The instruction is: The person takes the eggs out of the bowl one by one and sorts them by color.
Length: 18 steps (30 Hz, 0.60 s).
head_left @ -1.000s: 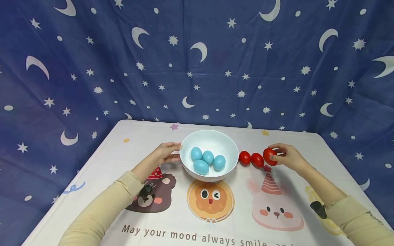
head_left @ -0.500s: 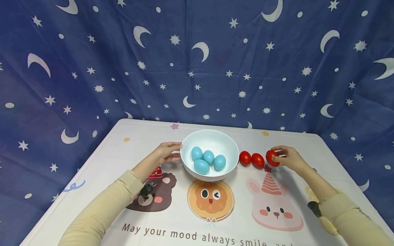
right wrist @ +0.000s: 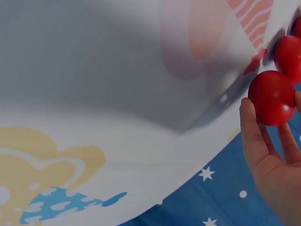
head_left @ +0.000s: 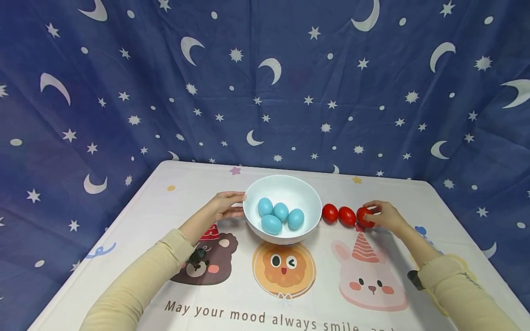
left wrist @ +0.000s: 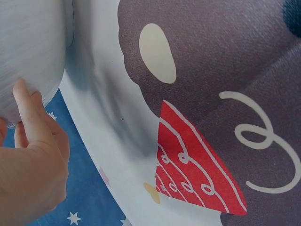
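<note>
My left hand grips the left side of a white bowl, its fingertips at the rim and outer wall. In the left wrist view, the fingers lie against the bowl's outside. Several light blue eggs lie grouped inside the bowl. My right hand pinches a red egg between thumb and fingers, low over the cloth. Two more red eggs lie in a row between the bowl and that hand, and the held one is at the row's right end.
A white tablecloth with a bear, a cookie face, a rabbit and lettering printed on it covers the table. Behind the table's far edge hangs a dark blue curtain with moons and stars.
My right hand has moved the red egg down to the right end of the row, beside the other two. The left hand has stayed at the bowl.
</note>
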{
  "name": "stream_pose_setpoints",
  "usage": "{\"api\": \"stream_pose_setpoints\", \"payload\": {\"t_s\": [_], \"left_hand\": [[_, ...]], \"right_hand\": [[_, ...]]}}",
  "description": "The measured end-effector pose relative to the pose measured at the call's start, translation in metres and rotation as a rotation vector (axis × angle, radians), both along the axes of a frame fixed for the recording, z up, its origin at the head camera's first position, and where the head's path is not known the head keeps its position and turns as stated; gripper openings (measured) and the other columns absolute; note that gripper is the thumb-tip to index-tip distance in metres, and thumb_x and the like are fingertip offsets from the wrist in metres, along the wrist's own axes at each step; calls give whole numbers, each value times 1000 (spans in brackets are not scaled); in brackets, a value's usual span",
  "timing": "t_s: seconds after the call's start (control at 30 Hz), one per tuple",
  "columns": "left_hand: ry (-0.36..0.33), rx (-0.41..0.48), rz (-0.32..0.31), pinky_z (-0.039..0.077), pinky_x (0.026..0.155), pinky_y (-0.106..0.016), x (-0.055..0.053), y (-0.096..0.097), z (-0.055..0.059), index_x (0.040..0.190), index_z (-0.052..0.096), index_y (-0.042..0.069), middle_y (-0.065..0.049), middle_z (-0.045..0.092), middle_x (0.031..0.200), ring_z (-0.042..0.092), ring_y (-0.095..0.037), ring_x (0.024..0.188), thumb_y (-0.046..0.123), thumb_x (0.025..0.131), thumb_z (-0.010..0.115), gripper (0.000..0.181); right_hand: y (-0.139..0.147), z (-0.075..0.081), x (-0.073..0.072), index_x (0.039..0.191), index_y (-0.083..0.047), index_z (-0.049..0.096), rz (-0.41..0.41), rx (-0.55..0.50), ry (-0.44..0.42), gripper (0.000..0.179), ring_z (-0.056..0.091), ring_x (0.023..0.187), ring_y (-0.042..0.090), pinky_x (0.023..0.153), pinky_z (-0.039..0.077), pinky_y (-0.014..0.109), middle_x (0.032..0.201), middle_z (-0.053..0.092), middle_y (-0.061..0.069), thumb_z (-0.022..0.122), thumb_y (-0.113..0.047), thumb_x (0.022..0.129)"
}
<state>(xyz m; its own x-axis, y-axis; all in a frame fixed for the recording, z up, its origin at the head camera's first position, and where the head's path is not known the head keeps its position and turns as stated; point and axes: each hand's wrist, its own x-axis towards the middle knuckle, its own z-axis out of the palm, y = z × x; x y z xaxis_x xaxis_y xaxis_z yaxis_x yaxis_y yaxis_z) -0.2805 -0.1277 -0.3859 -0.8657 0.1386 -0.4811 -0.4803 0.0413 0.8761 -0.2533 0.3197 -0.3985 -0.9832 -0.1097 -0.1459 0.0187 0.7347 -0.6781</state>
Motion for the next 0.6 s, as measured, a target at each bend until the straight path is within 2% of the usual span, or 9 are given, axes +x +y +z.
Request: {"api": "stream_pose_setpoints", "payload": {"t_s": [0.27,0.6], "left_hand": [[4,6,4,62,78,-27,0,0,-1,137,48,6,-9,58,107,65,-11,71,17,94,59,45],[-3,11,10,63,75,-26,-2,0,-3,137,48,7,-10,58,107,65,-12,71,17,94,59,46]], "right_hand": [[-5,-4,-2,124,14,46,-19,30,-13,45,57,99,46,75,63,39,118,48,41,61,-6,86],[-8,-1,-5,126,14,44,-13,44,-62,46,56,102,45,80,62,44,121,47,40,59,-7,88]]}}
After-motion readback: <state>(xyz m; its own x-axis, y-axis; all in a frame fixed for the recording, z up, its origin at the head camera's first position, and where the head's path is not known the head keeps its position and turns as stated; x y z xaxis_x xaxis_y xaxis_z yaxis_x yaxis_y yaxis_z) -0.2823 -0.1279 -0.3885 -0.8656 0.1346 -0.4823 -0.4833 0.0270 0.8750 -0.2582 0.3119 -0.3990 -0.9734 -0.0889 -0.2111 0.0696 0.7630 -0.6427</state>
